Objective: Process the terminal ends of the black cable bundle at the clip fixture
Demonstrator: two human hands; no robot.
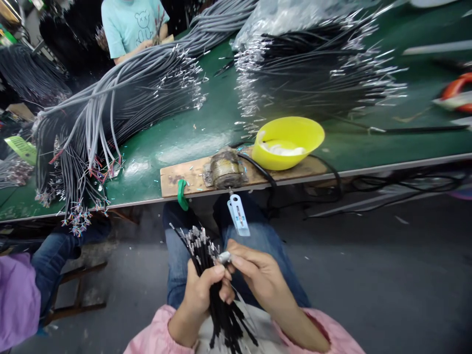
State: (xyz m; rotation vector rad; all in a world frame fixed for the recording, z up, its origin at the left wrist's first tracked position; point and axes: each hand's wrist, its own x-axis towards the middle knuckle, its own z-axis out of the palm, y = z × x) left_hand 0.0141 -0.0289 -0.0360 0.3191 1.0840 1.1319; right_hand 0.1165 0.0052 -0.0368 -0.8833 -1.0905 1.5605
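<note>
My left hand (201, 290) is wrapped round a bundle of black cables (221, 319) above my lap. Their silvery stripped ends fan out past the top of the fist. Close beside it, my right hand (258, 273) pinches a small silvery piece (224, 257) between thumb and fingertips, touching the left thumb area. What the piece is made of is too small to tell. Beyond the hands, a light blue clip (239, 215) hangs at the front of a small motor-like device (225, 168), which sits on a wooden board (177, 179).
On the green table (191, 142) stands a yellow bowl (287, 142) with white material inside. Grey cables (99, 108) lie left, black cables (313, 64) behind. A green clamp (182, 194) grips the board. Orange-handled tool (457, 93) at right. Another person (134, 27) works across the table.
</note>
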